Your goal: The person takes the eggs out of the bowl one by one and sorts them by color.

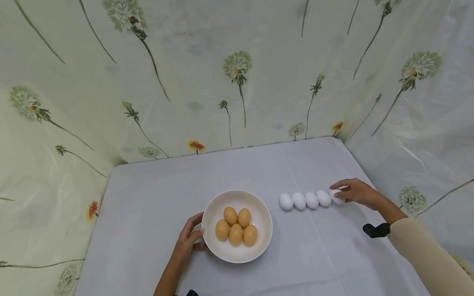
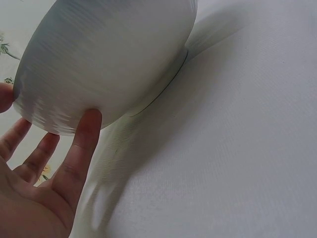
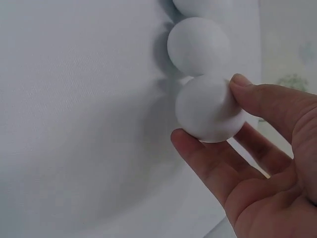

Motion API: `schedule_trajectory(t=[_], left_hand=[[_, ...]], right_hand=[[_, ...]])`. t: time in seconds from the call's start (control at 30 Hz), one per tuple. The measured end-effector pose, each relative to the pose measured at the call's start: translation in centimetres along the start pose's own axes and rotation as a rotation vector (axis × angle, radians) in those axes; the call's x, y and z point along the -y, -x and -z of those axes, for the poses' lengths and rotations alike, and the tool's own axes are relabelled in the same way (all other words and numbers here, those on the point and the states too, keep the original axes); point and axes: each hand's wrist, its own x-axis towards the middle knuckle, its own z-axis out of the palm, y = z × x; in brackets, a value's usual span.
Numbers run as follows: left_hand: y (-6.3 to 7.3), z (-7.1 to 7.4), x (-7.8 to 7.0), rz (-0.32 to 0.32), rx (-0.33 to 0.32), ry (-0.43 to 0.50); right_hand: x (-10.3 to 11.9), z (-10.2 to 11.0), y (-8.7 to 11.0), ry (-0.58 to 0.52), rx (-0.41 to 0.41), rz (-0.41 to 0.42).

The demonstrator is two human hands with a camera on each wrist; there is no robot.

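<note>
your right grip (image 1: 353,193) pinched the white egg (image 1: 337,198) at the right end of the row (image 1: 299,201) on the counter (image 1: 148,205). your left grip (image 1: 187,240), spread wide, touched the bowl (image 1: 263,228) of brown eggs (image 1: 235,234).

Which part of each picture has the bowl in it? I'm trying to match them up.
Head: the bowl sits just below the centre, the left hand at its left side.
Left wrist: upper left, seen from outside, cut off by the top edge.
Right wrist: not in it.
Shared landmark: the white cloth, in all three.
</note>
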Motion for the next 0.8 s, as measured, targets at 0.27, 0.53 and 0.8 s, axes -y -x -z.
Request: schedule_trajectory(t=[0.27,0.53,0.8], left_hand=[[0.1,0.0,0.1,0.006,0.003,0.005],[0.0,0.1,0.1,0.012,0.007,0.012],[-0.1,0.2,0.1,0.003,0.012,0.019]], right_hand=[[-0.5,-0.5,-0.6,0.027,-0.005,-0.001],[-0.8,-0.8,-0.7,0.040,-0.012,-0.003],[-1.1,-1.1,-0.9,0.054,-0.018,0.000]])
